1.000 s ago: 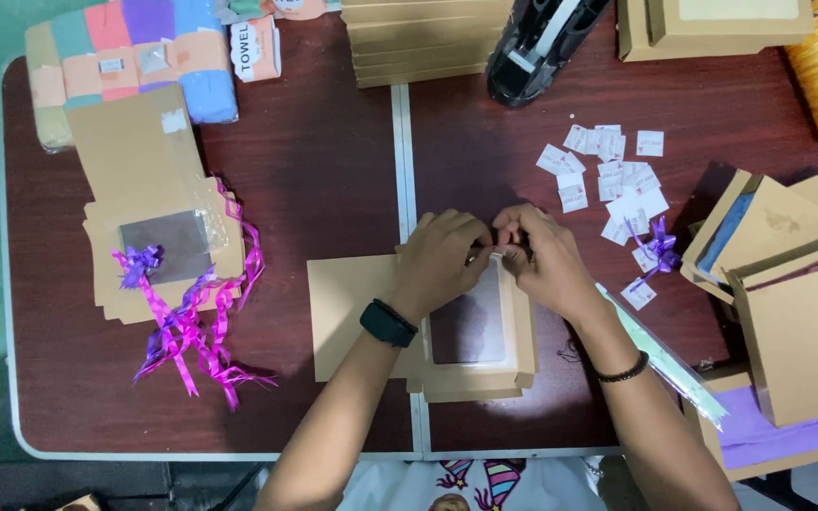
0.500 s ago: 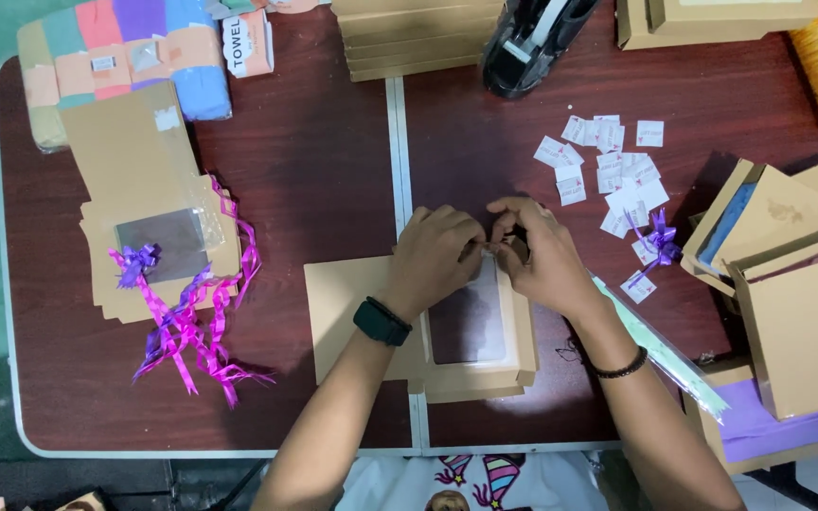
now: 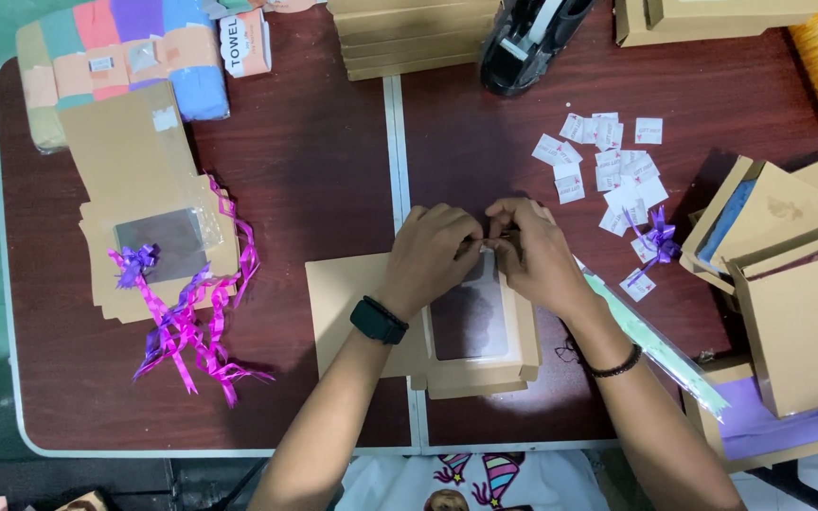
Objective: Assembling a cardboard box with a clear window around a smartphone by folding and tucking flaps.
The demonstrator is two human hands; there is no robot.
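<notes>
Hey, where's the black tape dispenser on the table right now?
In the head view the black tape dispenser sits at the table's far edge, just right of the centre seam, beside the stack of flat cardboard boxes and beyond the scattered white labels.

Head view; steeply down; close above table (image 3: 314, 142)

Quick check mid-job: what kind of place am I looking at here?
Likely a small gift-packing workstation: a brown folding table with stacks of flat kraft window boxes, purple ribbon bows, loose white label stickers and a black tape dispenser.
</notes>
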